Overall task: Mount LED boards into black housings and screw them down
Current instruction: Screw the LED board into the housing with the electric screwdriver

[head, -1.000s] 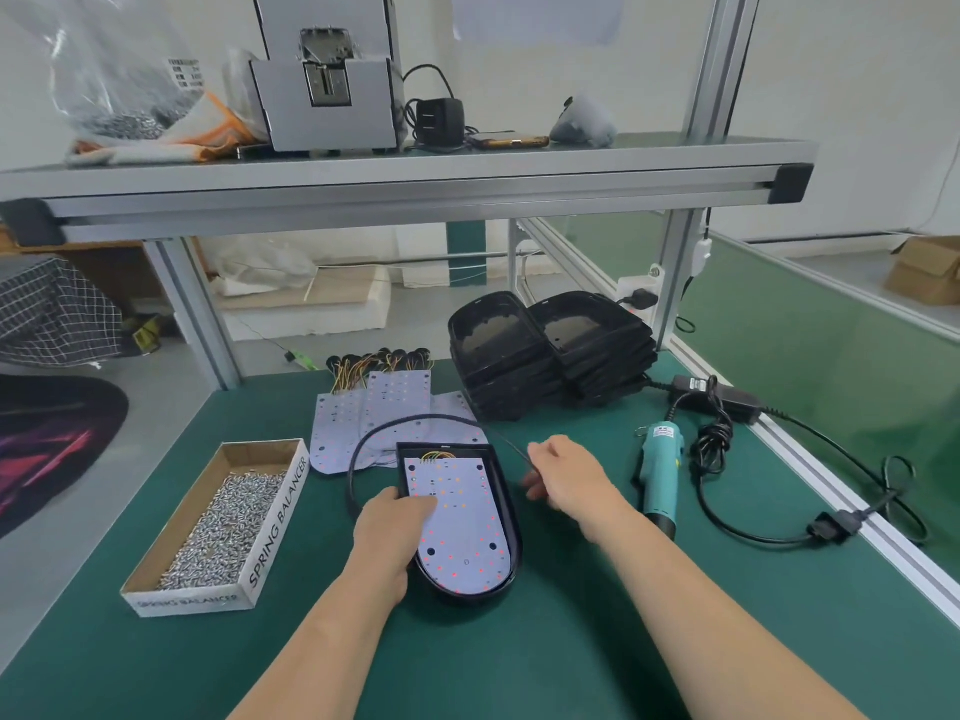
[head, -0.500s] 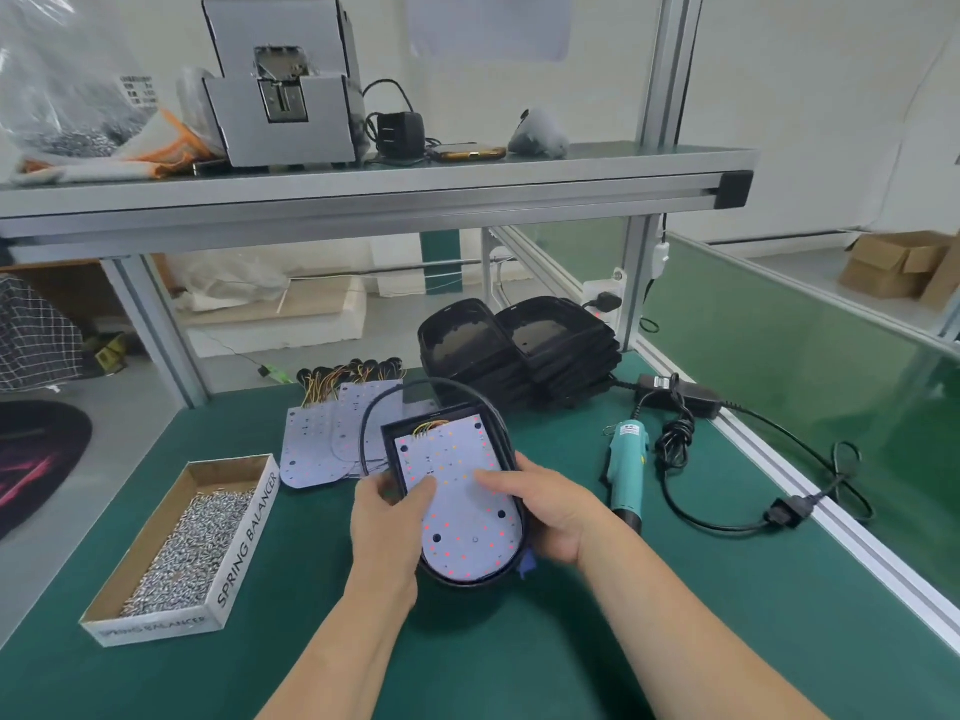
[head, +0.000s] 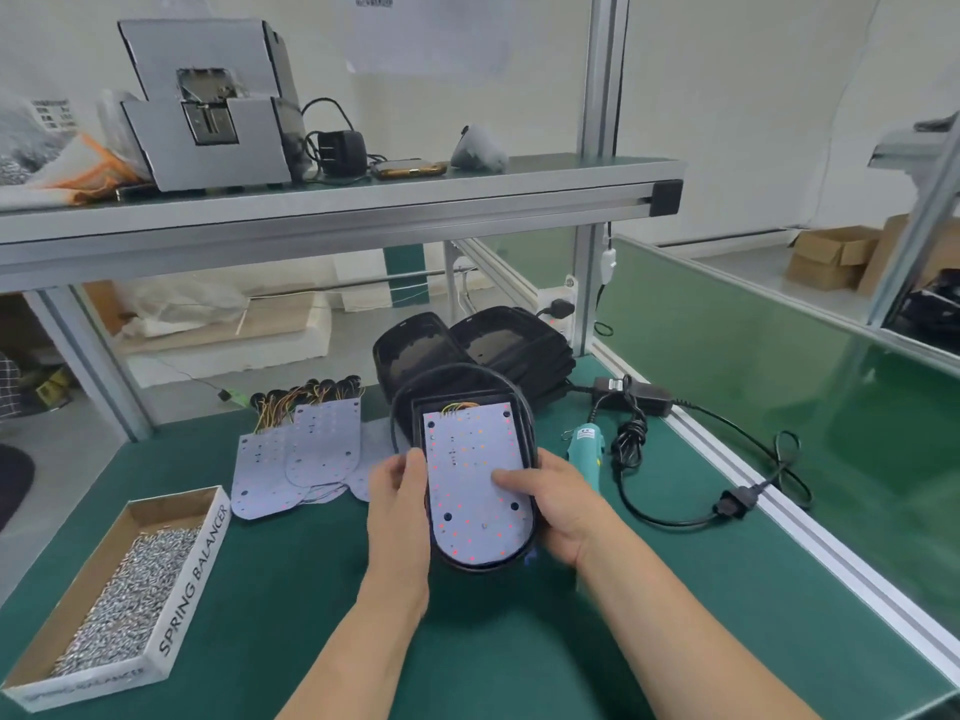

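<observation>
A black housing (head: 525, 433) with a pale LED board (head: 470, 459) lying in it is lifted off the green table and tilted toward me. My left hand (head: 397, 504) grips its left edge. My right hand (head: 558, 504) holds the right side, thumb pressing on the board. A black cable (head: 400, 402) loops round the housing's far end. Loose LED boards (head: 298, 457) with coloured wires lie to the left. Empty black housings (head: 483, 350) are stacked behind. A teal electric screwdriver (head: 584, 446) lies to the right.
A cardboard box of screws (head: 130, 600) sits at the front left. The screwdriver's black power cable and adapter (head: 639, 394) trail along the right rail. An aluminium shelf (head: 332, 210) with a grey machine spans overhead. Glass partitions close the right side.
The housing with its board has been picked up from the table and tilted up. My right hand left the cable and took the housing's right side, thumb on the board.
</observation>
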